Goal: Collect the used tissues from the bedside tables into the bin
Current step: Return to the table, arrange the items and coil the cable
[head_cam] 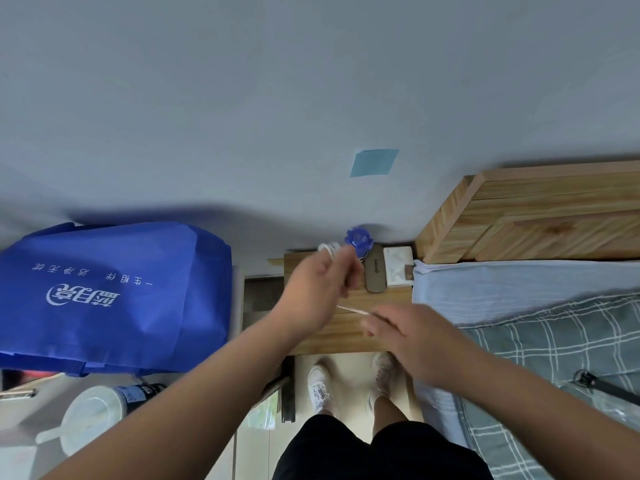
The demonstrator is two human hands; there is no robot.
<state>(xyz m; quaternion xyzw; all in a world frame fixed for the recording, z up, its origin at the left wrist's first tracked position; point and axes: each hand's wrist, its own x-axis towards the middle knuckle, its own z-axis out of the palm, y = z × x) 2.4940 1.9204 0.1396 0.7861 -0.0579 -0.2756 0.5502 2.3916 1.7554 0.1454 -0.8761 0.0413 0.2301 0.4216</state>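
A small wooden bedside table point(349, 336) stands between a blue bag and the bed. My left hand point(317, 294) reaches over its far left corner, fingers pinched on a crumpled white tissue point(328, 248) that shows just past my fingertips. My right hand point(412, 336) hovers over the table's right side and holds a thin white stick point(349, 309) by one end. Part of the tabletop is hidden under both hands. A round white container point(91, 419) sits low on the left; I cannot tell whether it is the bin.
At the table's back stand a blue-capped bottle point(359, 238), a dark flat case point(375, 273) and a white tissue pack point(398, 268). A big blue fabric bag point(114, 296) is on the left. The bed with a checked cover point(554, 344) and wooden headboard point(526, 216) is on the right.
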